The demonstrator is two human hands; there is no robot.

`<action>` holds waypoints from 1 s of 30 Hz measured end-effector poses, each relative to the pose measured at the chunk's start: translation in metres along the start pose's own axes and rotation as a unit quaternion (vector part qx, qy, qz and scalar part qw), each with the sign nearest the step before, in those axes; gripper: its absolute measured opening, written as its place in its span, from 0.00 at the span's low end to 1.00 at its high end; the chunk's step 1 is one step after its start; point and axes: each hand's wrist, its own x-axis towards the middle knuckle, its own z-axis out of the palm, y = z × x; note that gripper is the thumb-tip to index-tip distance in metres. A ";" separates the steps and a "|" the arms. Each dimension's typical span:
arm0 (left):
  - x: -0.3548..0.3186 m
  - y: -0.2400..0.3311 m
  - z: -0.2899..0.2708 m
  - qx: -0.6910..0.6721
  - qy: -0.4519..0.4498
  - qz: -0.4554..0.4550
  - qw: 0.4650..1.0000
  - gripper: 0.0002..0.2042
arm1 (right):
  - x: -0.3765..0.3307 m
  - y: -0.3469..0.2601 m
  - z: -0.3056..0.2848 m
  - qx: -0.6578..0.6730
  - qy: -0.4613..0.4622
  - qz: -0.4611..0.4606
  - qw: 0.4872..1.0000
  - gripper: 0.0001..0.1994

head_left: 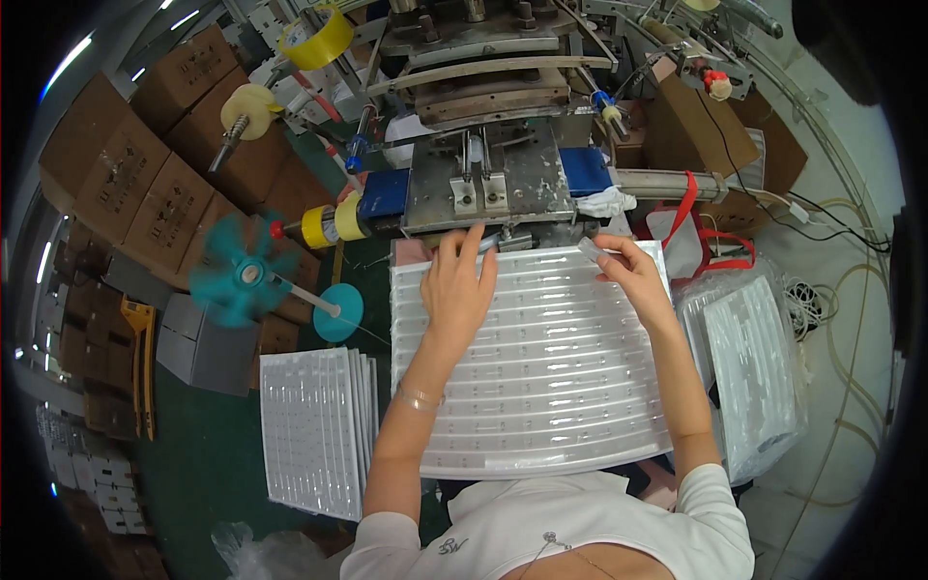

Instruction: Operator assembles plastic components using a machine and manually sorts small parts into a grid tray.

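A large white ribbed tray point(532, 387), lined with rows of small clear pieces, lies in front of me. My left hand point(459, 290) reaches over its far left edge. Its thumb and forefinger close around a small clear plastic piece point(490, 244) beside the machine's front edge. My right hand point(633, 275) is over the tray's far right corner, pinching another small clear plastic piece point(592, 251) between thumb and fingertips. Just beyond both hands is the machine's metal bed plate point(435, 198), with an upright metal fixture point(479, 188) on it.
The heavy press head point(493, 97) hangs over the bed. At left are yellow tape rolls point(317, 226), a spinning teal fan point(246, 274), cardboard boxes point(121, 184) and stacked white trays point(309, 430). Wrapped trays point(749, 367) and a red-handled bag point(681, 242) stand at right.
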 end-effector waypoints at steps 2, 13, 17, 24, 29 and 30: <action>0.050 0.002 0.020 0.083 0.045 0.067 0.993 0.21 | 0.017 -0.005 0.002 -0.024 0.013 -0.032 0.999 0.16; 0.071 0.005 0.018 -0.074 -0.007 0.055 0.996 0.12 | 0.119 -0.032 0.067 -0.349 0.211 -0.361 0.839 0.11; 0.000 0.014 -0.039 -0.248 -0.045 -0.024 0.967 0.13 | 0.141 -0.023 0.079 -0.490 0.249 -0.362 0.753 0.10; -0.066 -0.022 -0.092 -0.379 -0.023 -0.290 0.878 0.14 | 0.090 -0.005 0.038 -0.454 0.233 -0.297 0.807 0.20; -0.111 -0.040 -0.108 -0.658 0.060 -0.404 0.632 0.21 | -0.049 -0.023 0.008 -0.333 -0.005 -0.108 0.937 0.12; -0.117 -0.040 -0.106 -0.715 0.069 -0.433 0.544 0.21 | -0.077 -0.021 0.005 -0.345 -0.094 -0.067 0.932 0.12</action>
